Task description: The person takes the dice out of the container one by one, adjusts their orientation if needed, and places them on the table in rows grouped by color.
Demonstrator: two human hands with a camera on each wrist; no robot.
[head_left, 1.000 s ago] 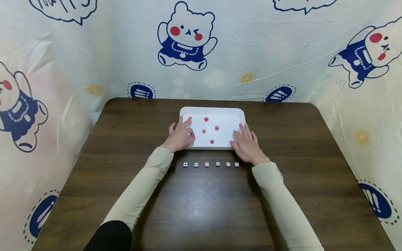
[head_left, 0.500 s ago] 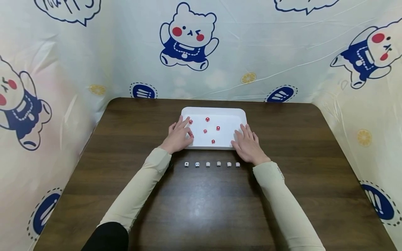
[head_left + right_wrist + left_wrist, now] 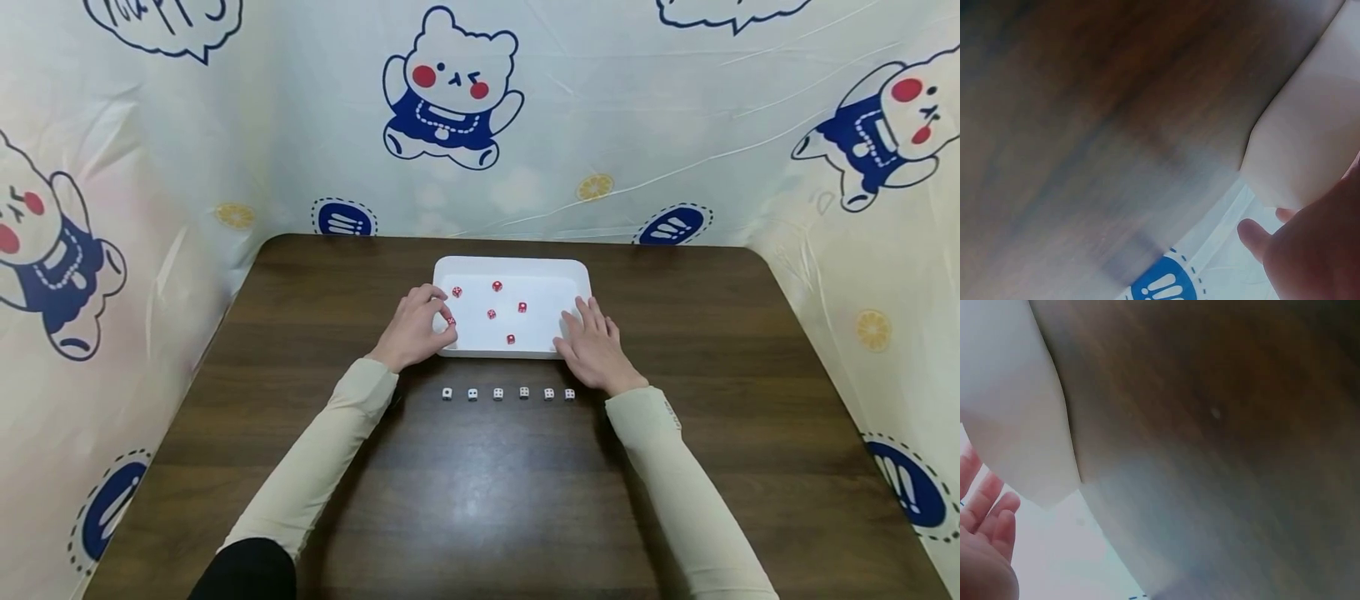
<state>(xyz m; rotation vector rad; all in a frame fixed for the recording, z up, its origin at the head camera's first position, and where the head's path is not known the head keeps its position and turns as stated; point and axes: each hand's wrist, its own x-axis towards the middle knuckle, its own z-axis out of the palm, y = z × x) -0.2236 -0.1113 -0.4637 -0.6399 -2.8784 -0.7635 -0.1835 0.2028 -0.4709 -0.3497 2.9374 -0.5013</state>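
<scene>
A white tray [image 3: 551, 283] lies on the table with several red dice in it, such as one red die [image 3: 522, 307] near the middle. At the tray's left side my left hand [image 3: 415, 329] pinches another red die [image 3: 451, 321] between thumb and index finger. My right hand [image 3: 596, 346] rests on the tray's right edge, fingers extended. In the left wrist view the left hand [image 3: 988, 537] shows at the lower left, but its die is out of sight. The right hand [image 3: 1310, 256] fills the lower right corner of the right wrist view.
In front of the tray stands a row of several white dice [image 3: 498, 394], between the two forearms. The dark wooden table [image 3: 480, 492] runs back to a printed curtain [image 3: 585, 108] that hangs around its far side and flanks.
My left hand has drawn back slightly leftward with the pinched die, and its other fingers have curled in. The red die at the tray's upper left is now uncovered. The right hand stays put.
</scene>
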